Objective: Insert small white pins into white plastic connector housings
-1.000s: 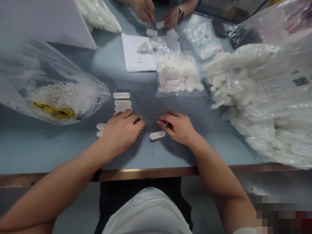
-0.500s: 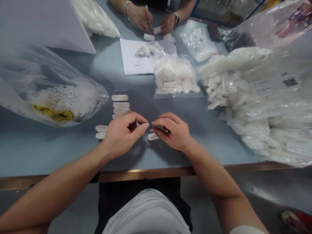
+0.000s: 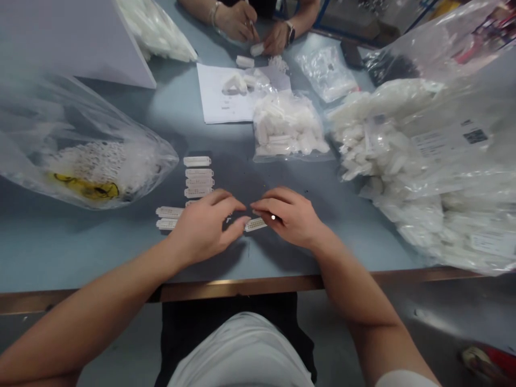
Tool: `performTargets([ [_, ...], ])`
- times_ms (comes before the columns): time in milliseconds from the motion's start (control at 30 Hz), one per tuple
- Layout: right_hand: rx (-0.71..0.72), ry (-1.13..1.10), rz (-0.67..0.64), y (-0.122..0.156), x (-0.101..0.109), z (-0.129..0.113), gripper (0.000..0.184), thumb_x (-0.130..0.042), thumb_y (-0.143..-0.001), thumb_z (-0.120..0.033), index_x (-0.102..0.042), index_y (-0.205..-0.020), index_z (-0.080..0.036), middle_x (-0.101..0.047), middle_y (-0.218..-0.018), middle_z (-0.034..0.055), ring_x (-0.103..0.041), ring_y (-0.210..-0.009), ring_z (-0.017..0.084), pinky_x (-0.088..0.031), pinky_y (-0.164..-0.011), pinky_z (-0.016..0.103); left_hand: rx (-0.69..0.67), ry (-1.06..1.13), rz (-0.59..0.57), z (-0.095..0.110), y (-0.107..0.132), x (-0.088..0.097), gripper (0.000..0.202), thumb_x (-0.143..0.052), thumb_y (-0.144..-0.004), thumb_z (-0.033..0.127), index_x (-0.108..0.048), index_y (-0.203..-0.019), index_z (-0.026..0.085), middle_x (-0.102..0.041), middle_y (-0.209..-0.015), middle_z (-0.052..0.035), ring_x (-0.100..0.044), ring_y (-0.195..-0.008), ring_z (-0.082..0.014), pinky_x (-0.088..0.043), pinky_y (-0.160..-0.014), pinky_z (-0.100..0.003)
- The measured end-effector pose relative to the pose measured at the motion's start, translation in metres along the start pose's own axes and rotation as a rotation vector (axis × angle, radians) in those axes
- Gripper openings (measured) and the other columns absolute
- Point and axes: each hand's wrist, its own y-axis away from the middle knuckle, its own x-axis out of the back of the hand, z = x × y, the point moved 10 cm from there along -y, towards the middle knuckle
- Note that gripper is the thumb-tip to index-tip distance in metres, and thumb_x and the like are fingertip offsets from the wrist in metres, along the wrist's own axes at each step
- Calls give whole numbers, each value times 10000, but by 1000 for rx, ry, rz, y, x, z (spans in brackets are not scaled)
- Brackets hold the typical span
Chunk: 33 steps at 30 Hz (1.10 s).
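My left hand (image 3: 205, 226) is over the table with thumb and forefinger apart and nothing visible between them. A tiny white piece (image 3: 228, 219) shows in the gap. Close by on the right, my right hand (image 3: 288, 217) has its fingers curled, with a small bright white piece (image 3: 273, 217) showing among them. Partly under its thumb side is a white perforated plastic strip (image 3: 255, 224); whether the hand touches it I cannot tell. Beyond my left hand lies a column of similar white strips (image 3: 199, 183), and two more strips (image 3: 168, 212) lie left of it, partly covered.
A clear bag of small white parts (image 3: 97, 166) lies at the left. Ahead are a paper sheet (image 3: 213, 102) and a bag of white pieces (image 3: 290, 126). Large filled bags (image 3: 435, 161) crowd the right. Across the table, another person's hands (image 3: 237, 24) handle a white piece.
My left thumb and forefinger have moved from a pinch to apart. More of the perforated strip shows beside my right hand, which has shifted slightly right.
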Motion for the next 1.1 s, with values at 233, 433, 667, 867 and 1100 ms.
performTargets([
  [233,13,112,-307,4,-22,1,160,-545,-949,-236,-702,-932,-209,-662,-883,38,-578,-821,152,-425,-716,266,-284,-318,-84,23,10,-28,316,-630,-871,482,-697,-939,181,-663,-950,-84,-622,-858,-244,-496,-712,-360],
  [433,80,283,-416,10,-29,-8,159,-541,-923,-160,-693,-949,-199,-644,-877,36,-532,-846,176,-360,-668,290,-328,-309,-25,28,11,-28,254,-585,-908,397,-689,-859,171,-639,-861,-65,-592,-779,-215,-469,-678,-345],
  [667,43,327,-421,9,-24,-9,191,-501,-941,-168,-681,-879,-191,-609,-812,31,-505,-814,173,-315,-629,299,-364,-298,23,33,13,-25,255,-550,-929,372,-673,-864,159,-626,-851,-64,-575,-770,-213,-457,-667,-347],
  [867,5,296,-446,8,-24,-9,168,-517,-919,-139,-650,-828,-185,-597,-802,28,-501,-804,168,-312,-639,287,-435,-325,81,42,16,-21,272,-520,-951,359,-665,-837,158,-603,-790,-55,-531,-713,-202,-410,-630,-346],
  [1100,-159,-51,-503,5,-30,9,101,-595,-860,-99,-636,-805,-172,-593,-799,6,-533,-734,128,-358,-670,240,-502,-352,105,53,20,-21,250,-524,-950,312,-649,-794,161,-589,-755,-50,-505,-701,-193,-378,-622,-340],
])
